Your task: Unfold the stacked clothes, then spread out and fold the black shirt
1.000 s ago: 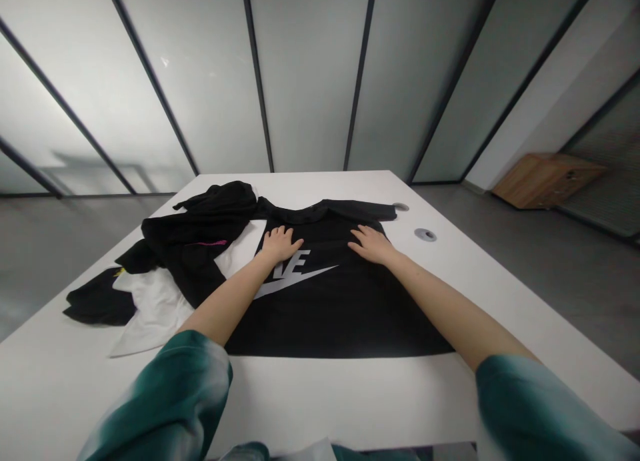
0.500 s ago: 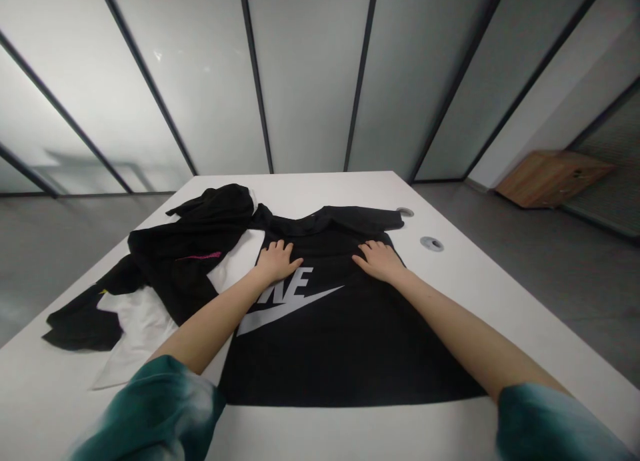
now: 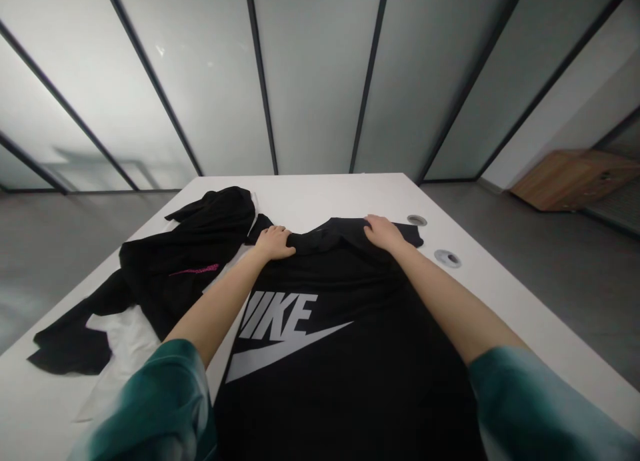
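Shirt: black short-sleeved cloth tee (image 3: 360,387), big pale-grey NIKE lettering (image 3: 278,316) w/ swoosh (image 3: 280,351) below; lies front up on smooth white table (image 3: 325,193) ahead of you, collar at far end.
L hand: yours (image 3: 273,243), on tee's L shoulder by collar; fingers part-bent, thumb out to the side. Can't tell if cloth is pinched.
R hand: yours (image 3: 384,233), over tee's R shoulder, fingers curled twd far edge; grip on cloth also can't be confirmed.
Pile: just L of tee: loose black cloth garment w/ pink mark (image 3: 195,237), crumpled white cloth garment (image 3: 123,344) partly under it.
Table R edge: two round grey cable grommets (image 3: 417,220) (image 3: 442,259), near R sleeve end.
Risk, L sleeve: lies close to pile; sideways pull could prob. drag pile cloth along.
Risk, collar: bunched betw. your hands; uneven pull would likely skew shoulders/deepen creases.
Hidden: fingertips of both hands, esp. R; L sleeve mostly behind L hand.
Cut off: tee's hem, below view; forearm sleeves, green-and-white (image 3: 160,401), also run out.
Unclear: dark folds blend, so no. of black pcs in pile uncertain; contact w/ L sleeve, ditto.
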Available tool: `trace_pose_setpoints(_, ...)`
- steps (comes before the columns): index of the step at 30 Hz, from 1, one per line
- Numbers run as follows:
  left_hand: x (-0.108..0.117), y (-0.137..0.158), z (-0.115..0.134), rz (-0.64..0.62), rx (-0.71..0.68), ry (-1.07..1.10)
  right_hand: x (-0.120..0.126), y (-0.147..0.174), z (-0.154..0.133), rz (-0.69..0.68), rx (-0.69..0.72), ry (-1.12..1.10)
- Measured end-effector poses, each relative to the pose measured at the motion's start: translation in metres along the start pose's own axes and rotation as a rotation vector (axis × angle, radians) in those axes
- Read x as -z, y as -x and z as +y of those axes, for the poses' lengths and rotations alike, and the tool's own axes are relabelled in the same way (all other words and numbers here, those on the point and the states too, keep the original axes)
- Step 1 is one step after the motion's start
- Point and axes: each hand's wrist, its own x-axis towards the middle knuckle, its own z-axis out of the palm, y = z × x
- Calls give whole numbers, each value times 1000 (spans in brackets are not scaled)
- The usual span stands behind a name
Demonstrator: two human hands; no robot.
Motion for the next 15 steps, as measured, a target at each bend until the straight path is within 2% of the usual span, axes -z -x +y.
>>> trace_pose_setpoints(2,-6,-8,-5,-29,-3,29,-14,-17,3,-64,-2,6)
trace_pose_setpoints(6,-7,-17,-17,31,19,47,-26,-33,6,-136,-117,55)
trace_pose_setpoints(10,7,-38,-33,24,73,87,-16,-42,15,-106,-152,88)
trace_pose_setpoints(12,18,-54,-38,0,136,142,-7,-49,21,-73,-237,58)
trace_pose_setpoints(15,31,-77,-37,80,256,229,4,-59,28,32,-383,-24)
